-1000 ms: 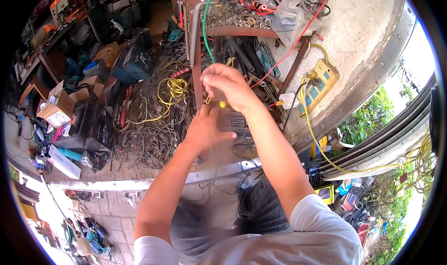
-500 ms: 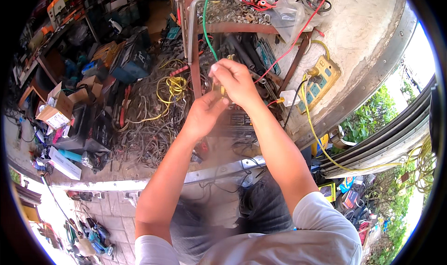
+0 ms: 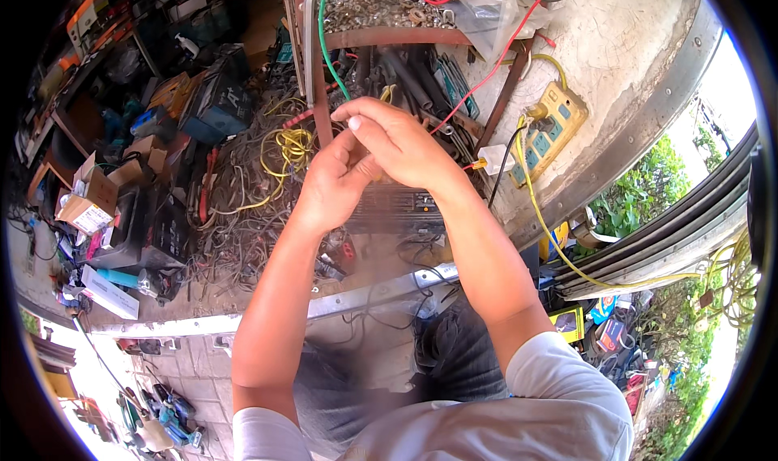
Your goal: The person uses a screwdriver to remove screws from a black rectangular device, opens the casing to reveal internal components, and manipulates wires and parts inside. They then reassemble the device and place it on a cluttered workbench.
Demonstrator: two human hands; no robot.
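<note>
A green wire [image 3: 327, 47] hangs from the upper edge and runs down behind the fingers of my right hand [image 3: 399, 143]. That hand is closed, its thumb pressed toward the index finger at the wire's lower end. Just below and to the left, my left hand [image 3: 331, 187] is closed in a pinch, its fingertips tucked under the right palm. Whatever sits between the left fingers is hidden. A thin red wire [image 3: 496, 70] slants down from the upper right and passes behind my right hand.
A yellow outlet strip [image 3: 555, 128] with a white plug adapter [image 3: 495, 160] lies to the right. Coiled yellow wire [image 3: 289, 150] and tangled cables lie left of my hands. A rusty metal frame [image 3: 401, 37] stands beyond them. A dark slatted unit [image 3: 397, 210] lies nearer me.
Both hands have shifted left, and the green wire's lower end has moved with them. My right hand now covers more of the left fingertips. The whole view has slid slightly.
</note>
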